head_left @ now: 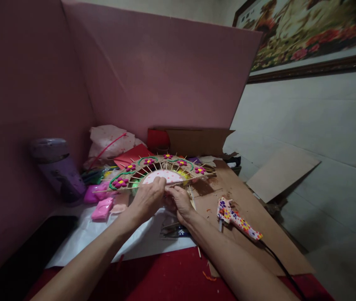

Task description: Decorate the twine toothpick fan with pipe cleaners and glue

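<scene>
A half-round craft fan [182, 163] of thin sticks and woven twine is held up over the table. Magenta flowers with yellow centres and a green wavy vine decorate its band. A white half-circle with pink dots [162, 175] fills its inner part. My left hand [151, 195] is closed at the lower edge of this half-circle, knuckles up. Close beside it, my right hand [181, 202] pinches the same straight lower edge with thumb and fingers. The fingertips are partly hidden, so anything small between them cannot be made out.
A flower-patterned glue gun [236, 218] lies on a brown cardboard sheet [268, 248], its black cord trailing forward. Blue-handled snips [179, 232] rest below my hands. Pink packets [102, 209] and a purple tumbler [59, 175] stand left. Pink panels [165, 79] enclose the back and left.
</scene>
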Motion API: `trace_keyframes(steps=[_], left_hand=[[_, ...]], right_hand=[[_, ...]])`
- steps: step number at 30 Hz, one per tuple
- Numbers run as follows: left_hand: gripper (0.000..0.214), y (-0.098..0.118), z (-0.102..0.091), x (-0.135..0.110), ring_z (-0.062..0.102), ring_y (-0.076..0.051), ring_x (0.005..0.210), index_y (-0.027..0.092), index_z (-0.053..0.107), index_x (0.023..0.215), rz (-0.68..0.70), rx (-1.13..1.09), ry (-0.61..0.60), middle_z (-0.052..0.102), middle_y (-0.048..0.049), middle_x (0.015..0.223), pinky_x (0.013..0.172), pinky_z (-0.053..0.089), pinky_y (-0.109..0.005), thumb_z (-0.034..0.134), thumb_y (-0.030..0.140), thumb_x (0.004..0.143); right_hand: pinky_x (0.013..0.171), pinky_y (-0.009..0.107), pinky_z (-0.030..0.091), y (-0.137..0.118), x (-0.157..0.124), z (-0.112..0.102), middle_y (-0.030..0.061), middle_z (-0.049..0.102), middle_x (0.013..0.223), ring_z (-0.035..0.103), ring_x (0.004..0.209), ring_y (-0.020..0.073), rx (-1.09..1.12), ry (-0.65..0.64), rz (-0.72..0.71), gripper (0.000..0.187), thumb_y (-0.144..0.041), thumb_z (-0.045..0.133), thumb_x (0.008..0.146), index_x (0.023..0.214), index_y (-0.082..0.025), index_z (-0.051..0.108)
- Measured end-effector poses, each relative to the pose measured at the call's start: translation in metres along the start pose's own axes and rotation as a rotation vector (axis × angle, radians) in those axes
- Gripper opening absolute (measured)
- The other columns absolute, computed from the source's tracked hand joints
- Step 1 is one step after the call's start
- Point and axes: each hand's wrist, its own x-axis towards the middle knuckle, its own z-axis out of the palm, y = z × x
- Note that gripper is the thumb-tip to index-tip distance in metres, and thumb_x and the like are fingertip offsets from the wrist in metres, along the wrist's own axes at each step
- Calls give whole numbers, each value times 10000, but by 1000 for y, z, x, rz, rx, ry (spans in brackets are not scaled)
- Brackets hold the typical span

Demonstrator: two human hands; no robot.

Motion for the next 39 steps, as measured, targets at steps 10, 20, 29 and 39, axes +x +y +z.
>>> trace_keyframes(steps=[10, 20, 29, 39], left_hand=[[83, 13, 22, -19, 568, -136, 612, 198, 494, 853, -405, -609, 80, 605, 4, 691, 554, 358, -224, 470, 181, 775], [68, 14, 40, -22, 568, -134, 597, 203, 507, 836, -434, -579, 194, 614, 6, 680, 531, 343, -221, 452, 240, 824], [210, 6, 32, -20, 595, -147, 796, 192, 584, 918, -268, -352, 340, 626, -50, 960, 607, 406, -227, 378, 205, 881], [217, -2, 33, -11, 576, -142, 685, 177, 606, 878, -81, 5, 124, 588, -65, 924, 484, 332, -228, 392, 213, 876]], right_hand=[[288, 141, 158, -1, -3, -3, -68, 512, 476, 305, 316, 12, 0, -98, 2, 215, -315, 678, 618, 661, -158, 537], [279, 143, 151, 0, -4, 0, -83, 455, 390, 307, 292, 24, -70, -76, 19, 249, -303, 712, 555, 668, -151, 550], [278, 135, 163, -1, -5, 1, -82, 460, 423, 313, 315, 21, -91, -39, 0, 229, -316, 674, 575, 629, -162, 513], [287, 152, 164, 2, -1, 0, -81, 408, 369, 294, 305, 29, -85, -8, 0, 179, -281, 622, 560, 541, -167, 484]])
